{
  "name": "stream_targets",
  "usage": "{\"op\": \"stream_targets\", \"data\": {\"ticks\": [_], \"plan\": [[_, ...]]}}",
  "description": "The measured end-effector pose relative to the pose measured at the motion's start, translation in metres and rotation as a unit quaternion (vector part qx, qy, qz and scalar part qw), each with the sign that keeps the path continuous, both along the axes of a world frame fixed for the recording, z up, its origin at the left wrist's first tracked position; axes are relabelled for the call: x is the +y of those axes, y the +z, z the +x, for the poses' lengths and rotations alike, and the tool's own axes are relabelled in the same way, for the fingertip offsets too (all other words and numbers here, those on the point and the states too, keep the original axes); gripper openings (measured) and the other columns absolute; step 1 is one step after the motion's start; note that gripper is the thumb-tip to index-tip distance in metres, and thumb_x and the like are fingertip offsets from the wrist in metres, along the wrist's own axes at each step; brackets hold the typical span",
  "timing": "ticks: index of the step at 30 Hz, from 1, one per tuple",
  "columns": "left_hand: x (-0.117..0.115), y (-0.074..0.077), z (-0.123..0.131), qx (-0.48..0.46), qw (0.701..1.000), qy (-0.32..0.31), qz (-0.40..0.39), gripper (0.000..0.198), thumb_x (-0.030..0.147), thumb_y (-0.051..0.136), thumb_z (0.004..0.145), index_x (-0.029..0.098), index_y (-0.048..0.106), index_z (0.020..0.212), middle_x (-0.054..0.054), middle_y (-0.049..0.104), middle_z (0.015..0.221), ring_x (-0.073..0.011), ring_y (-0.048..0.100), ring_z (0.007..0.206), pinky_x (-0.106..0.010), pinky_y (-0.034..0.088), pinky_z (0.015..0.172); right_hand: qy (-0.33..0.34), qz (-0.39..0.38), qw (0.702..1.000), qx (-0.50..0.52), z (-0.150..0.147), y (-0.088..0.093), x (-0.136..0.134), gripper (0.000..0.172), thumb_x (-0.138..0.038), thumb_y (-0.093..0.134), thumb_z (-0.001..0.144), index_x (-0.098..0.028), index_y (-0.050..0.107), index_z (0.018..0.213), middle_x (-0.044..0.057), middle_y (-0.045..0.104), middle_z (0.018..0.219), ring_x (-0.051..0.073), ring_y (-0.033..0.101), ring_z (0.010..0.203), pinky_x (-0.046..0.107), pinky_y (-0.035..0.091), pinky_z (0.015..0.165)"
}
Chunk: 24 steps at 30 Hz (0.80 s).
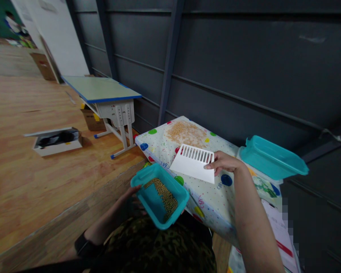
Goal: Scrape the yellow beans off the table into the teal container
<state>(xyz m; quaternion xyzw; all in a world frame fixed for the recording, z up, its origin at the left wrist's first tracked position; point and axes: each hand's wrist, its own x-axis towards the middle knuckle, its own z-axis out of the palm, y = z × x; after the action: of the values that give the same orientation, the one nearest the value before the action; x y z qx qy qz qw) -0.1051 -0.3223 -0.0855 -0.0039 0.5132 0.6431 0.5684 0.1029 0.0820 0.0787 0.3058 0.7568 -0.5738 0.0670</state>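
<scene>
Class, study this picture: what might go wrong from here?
The tub in the left grip might tip, spilling beans heaped toward one side. The loose beans near the far edge of the table might roll off if the slotted scraper in the right grip nudges them.

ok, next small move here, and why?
Probably move the white scraper to the loose beans: the right hand has it, they're spread beyond it on the table, and the left hand holds a tub with some beans inside.

a dark olive camouflage garment (156,246), a wide black band (88,245) round the left wrist (98,229), right forearm (252,220) bare.
</scene>
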Motion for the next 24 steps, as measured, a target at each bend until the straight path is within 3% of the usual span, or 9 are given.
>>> {"op": "stream_targets", "data": {"ticks": [7,10,14,19,24], "plan": [[0.0,-0.006,-0.004,0.004,1.0,-0.027,0.007,0.052,0.069,0.096,0.089,0.025,0.068,0.096,-0.012,0.088,0.095,-0.0363,0.088,0.103,-0.049,0.075,0.1,0.013,-0.006,1.0,0.017,-0.001,-0.007,0.008,0.058,-0.047,0.118,0.048,-0.014,0.092,0.089,0.012,0.09,0.089,0.024,0.084,0.073,0.029,0.073,0.062],[0.0,-0.01,-0.006,0.007,1.0,-0.027,0.007,0.048,0.066,0.091,0.095,0.023,0.069,0.099,-0.01,0.086,0.092,-0.031,0.086,0.093,-0.046,0.076,0.096,-0.009,-0.005,0.998,0.06,-0.005,-0.011,0.01,0.061,-0.053,0.116,0.053,-0.014,0.092,0.094,0.014,0.091,0.094,0.028,0.087,0.079,0.035,0.076,0.068],[-0.001,-0.007,-0.009,0.004,1.0,-0.005,0.001,0.037,0.056,0.077,0.11,0.021,0.074,0.099,-0.006,0.081,0.086,-0.0268,0.083,0.086,-0.041,0.075,0.088,-0.059,0.03,0.988,0.136,-0.029,-0.016,-0.01,0.056,-0.053,0.113,0.061,-0.016,0.093,0.097,0.016,0.092,0.102,0.031,0.089,0.09,0.04,0.077,0.075],[-0.003,0.003,-0.007,0.005,1.0,-0.012,0.003,0.039,0.054,0.068,0.116,0.019,0.076,0.1,-0.011,0.086,0.091,-0.0273,0.085,0.087,-0.037,0.073,0.082,-0.026,0.039,0.987,0.155,-0.059,-0.024,-0.049,0.044,-0.051,0.108,0.069,-0.017,0.092,0.093,0.012,0.09,0.093,0.03,0.088,0.088,0.04,0.076,0.074],[-0.001,0.008,-0.002,-0.001,1.0,0.009,-0.003,0.033,0.05,0.067,0.117,0.022,0.069,0.1,-0.007,0.082,0.083,-0.0258,0.082,0.079,-0.037,0.07,0.076,-0.057,0.032,0.986,0.155,-0.066,-0.038,-0.054,0.04,-0.046,0.107,0.069,-0.017,0.089,0.089,0.01,0.089,0.089,0.026,0.084,0.079,0.036,0.072,0.067]]}}
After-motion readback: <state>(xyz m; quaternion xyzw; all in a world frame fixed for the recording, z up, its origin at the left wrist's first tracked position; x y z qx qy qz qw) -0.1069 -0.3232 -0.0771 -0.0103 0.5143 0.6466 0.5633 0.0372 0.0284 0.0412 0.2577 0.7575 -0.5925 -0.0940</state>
